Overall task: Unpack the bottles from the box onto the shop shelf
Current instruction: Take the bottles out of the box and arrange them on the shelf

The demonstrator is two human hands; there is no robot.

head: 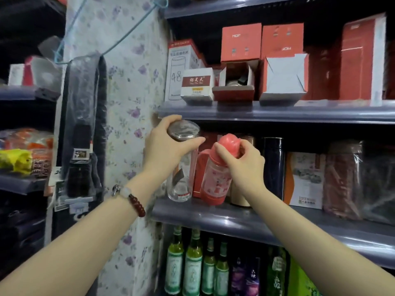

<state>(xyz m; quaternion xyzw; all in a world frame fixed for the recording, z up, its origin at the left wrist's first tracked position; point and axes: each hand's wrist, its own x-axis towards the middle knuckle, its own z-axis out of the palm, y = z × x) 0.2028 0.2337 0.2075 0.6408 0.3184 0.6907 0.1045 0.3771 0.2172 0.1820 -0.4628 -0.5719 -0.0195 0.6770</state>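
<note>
the left hand (pixel 168 146) is wrapped round the top of a clear glass bottle (pixel 181 165) and the right hand (pixel 241 161) clasps the red cap of a pink bottle (pixel 215 178). both bottles are at the left end of the middle shelf (pixel 235 218), the pink one tilted at 3 o'clock of the glass one, almost touching. the risk, as i judge it: the pink bottle, held only by its cap, tips off the front edge or knocks the glass. the box is not in view.

clear glass bottle (pixel 181 167) | pink-red capped bottle (pixel 218 180) | grey-blue shelf (pixel 256 223) | floral wallpaper (pixel 128 82) | dark-red bead bracelet (pixel 136 205)
</note>
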